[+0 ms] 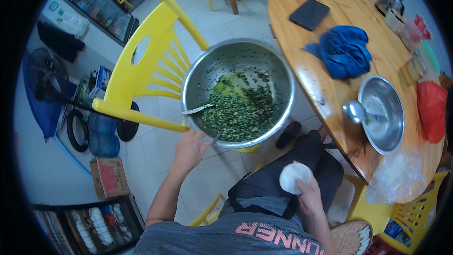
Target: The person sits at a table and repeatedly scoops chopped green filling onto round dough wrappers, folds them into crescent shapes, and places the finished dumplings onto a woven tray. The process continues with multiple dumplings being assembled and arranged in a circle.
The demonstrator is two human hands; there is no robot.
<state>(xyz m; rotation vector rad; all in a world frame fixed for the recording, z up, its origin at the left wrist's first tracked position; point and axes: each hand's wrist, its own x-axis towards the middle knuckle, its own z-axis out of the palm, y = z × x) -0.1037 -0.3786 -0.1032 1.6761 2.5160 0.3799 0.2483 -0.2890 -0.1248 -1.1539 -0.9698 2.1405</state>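
Note:
My left hand (pixel 189 150) is at the near left rim of a large stainless steel basin (pixel 240 51). Between its fingers is a slim metal utensil (pixel 215 139), whose full shape I cannot make out. The basin holds chopped green filling (pixel 237 118) with a yellowish patch on top. Against its left inner wall leans a pale spoon or its handle (pixel 196 109). Over my lap, my right hand (pixel 310 191) grips a round white dough wrapper (pixel 294 177), perhaps a small stack of them.
On the wooden table (pixel 308 62) at right are a dark tablet-like object (pixel 309 14), a blue cloth (pixel 343 51), a steel bowl (pixel 380 95) with a ladle (pixel 354 111), and a plastic bag (pixel 398 177). White dumplings (pixel 363 237) line a woven tray (pixel 345 237). A yellow chair (pixel 120 78) adjoins the basin.

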